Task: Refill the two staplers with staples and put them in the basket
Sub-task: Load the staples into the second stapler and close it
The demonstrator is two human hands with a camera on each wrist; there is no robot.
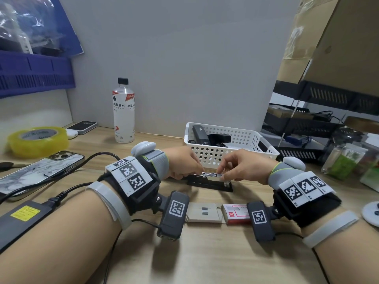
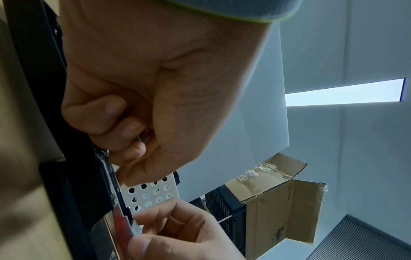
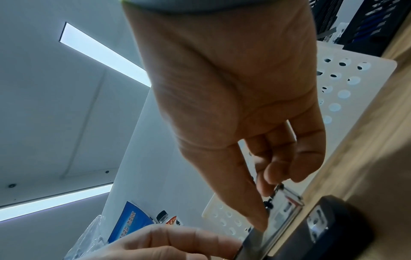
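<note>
A black stapler (image 1: 209, 184) lies on the wooden table just in front of the white basket (image 1: 266, 150), with its metal staple rail (image 1: 211, 174) exposed on top. My left hand (image 1: 196, 171) has its fingers curled round the rail's left, rear end. My right hand (image 1: 223, 176) pinches the rail's front end between thumb and fingertips. The right wrist view shows that pinch (image 3: 270, 202) on the shiny rail (image 3: 282, 211) above the stapler's base (image 3: 333, 221). A second black stapler (image 1: 200, 134) lies in the basket. A red staple box (image 1: 235, 214) with its tray (image 1: 203, 212) slid out sits near me.
A drink bottle (image 1: 123, 111), a tape roll (image 1: 38, 141), a phone (image 1: 39, 173) with cables and a power brick (image 1: 22, 218) fill the left side. Black trays (image 1: 303, 128), jars (image 1: 344, 160) and a cardboard box (image 1: 328, 37) stand at the right.
</note>
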